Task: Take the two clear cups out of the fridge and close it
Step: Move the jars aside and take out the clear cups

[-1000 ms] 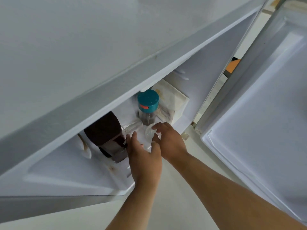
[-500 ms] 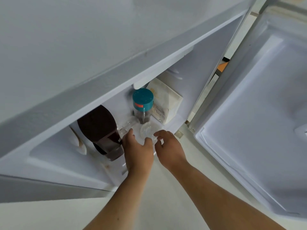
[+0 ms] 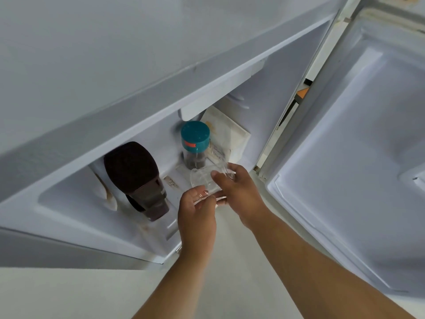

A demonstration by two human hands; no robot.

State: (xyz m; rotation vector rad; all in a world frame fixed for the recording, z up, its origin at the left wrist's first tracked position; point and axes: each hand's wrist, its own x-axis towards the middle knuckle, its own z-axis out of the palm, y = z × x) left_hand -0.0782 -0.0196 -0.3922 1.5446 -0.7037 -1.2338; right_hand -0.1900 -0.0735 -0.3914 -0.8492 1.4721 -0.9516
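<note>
The small white fridge [image 3: 96,203] stands open, its door [image 3: 356,146] swung out to the right. At the front edge of the compartment, my right hand [image 3: 241,192] grips one clear cup [image 3: 202,178] between thumb and fingers, lifted off the fridge floor with its rim tilted toward me. Just below it, my left hand [image 3: 195,215] is curled around a second clear cup [image 3: 210,195]. That cup is mostly hidden by my fingers, and only faint glassy edges show. The two cups sit close together, nearly touching.
Inside the fridge, a jar with a teal lid [image 3: 195,137] stands right behind the cups. A dark brown bottle [image 3: 135,176] leans at the left, and a white packet [image 3: 227,132] rests against the back right wall. Pale floor [image 3: 241,272] lies below my arms.
Both hands have drawn back from deeper inside toward the fridge's front edge. The right hand has closed on a cup and lifted it, and the left hand now holds the other cup.
</note>
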